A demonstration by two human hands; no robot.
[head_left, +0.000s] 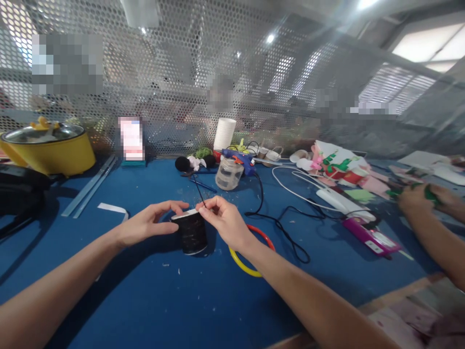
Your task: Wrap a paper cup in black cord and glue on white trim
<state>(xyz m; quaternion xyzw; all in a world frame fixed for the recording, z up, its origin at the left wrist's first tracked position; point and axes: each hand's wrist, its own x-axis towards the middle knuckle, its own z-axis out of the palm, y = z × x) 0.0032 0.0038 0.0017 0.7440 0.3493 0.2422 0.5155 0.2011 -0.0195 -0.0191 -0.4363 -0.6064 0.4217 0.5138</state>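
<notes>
A small cup wrapped in black cord (193, 236), with a white rim, stands slightly tilted on the blue table. My left hand (152, 224) holds it at the upper left, thumb on its side and fingers over the rim. At the right of the rim, my right hand (221, 215) pinches a thin black cord (198, 188), whose free part sticks up and to the left. A red and yellow ring (242, 265) lies partly under my right wrist.
Beyond the cup are a clear jar (228, 175), a blue glue gun (240, 159) and stacked white cups (224, 134). A yellow pot (51, 151) stands left, near a phone (131, 140). Rightward are a purple power strip (370, 237), cables and a co-worker's hands (417, 198).
</notes>
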